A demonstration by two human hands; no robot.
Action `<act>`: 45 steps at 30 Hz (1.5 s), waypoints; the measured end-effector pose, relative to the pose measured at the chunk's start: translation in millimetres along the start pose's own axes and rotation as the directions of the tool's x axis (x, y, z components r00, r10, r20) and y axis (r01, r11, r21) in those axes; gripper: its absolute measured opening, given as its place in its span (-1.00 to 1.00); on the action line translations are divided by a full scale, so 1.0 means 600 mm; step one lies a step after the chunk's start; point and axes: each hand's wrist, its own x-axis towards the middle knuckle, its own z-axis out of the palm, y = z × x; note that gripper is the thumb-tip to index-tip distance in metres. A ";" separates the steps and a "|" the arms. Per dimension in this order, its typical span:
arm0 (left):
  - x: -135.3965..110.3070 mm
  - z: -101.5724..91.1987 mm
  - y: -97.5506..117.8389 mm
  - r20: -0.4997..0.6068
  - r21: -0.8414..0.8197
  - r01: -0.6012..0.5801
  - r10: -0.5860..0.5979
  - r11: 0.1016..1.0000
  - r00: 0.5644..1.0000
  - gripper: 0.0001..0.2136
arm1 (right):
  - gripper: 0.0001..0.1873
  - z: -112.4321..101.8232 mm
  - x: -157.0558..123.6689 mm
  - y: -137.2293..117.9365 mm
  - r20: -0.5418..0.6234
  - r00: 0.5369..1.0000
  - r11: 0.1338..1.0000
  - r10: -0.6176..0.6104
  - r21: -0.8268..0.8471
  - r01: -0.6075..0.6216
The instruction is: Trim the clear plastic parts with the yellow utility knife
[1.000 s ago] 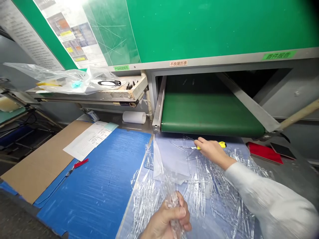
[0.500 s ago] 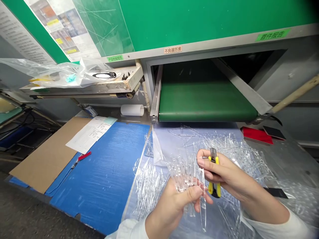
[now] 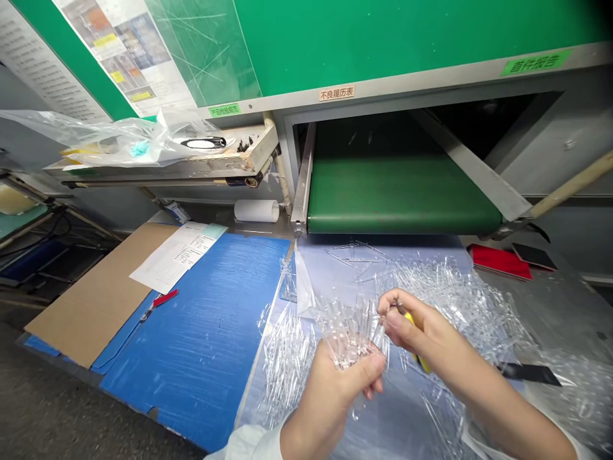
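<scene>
The left hand [image 3: 332,386] is closed around an upright bundle of clear plastic pieces [image 3: 345,329], their tips fanning above the fingers. Just beside it, the right hand [image 3: 421,329] is curled around a yellow cutter [image 3: 424,364], its thumb and forefinger pinched near the bundle's edge (whether they grip a piece is too blurred to tell). Both hands are above a pale sheet [image 3: 330,268], where a large loose heap [image 3: 453,303] of similar pieces lies to the right and a smaller heap [image 3: 286,367] to the left.

At upper left, a shallow tray [image 3: 267,148] carries a crumpled clear bag [image 3: 165,137], with small dark bits [image 3: 244,144] at the tray's right end. A turquoise item [image 3: 140,149] shows among the bag's folds; I cannot tell if it is inside or beneath.
</scene>
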 end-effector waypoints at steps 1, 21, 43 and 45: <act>0.000 -0.001 0.000 -0.019 0.015 0.001 -0.001 1.000 1.000 -0.75 | -0.64 0.001 -0.009 0.002 -0.026 0.999 0.996 -0.036 -0.084 0.033; -0.003 -0.014 0.003 -0.026 0.196 -0.083 0.090 0.977 0.996 -0.82 | -0.69 0.018 -0.059 0.016 0.063 0.964 0.689 -0.257 -0.688 0.229; -0.004 -0.010 0.005 -0.016 0.248 -0.109 0.117 0.963 0.993 -0.82 | -0.71 0.019 -0.058 0.014 0.061 0.970 0.714 -0.237 -0.666 0.216; -0.003 -0.010 0.005 -0.012 0.252 -0.113 0.119 0.961 0.993 -0.82 | -0.70 0.019 -0.057 0.013 0.059 0.970 0.716 -0.236 -0.664 0.215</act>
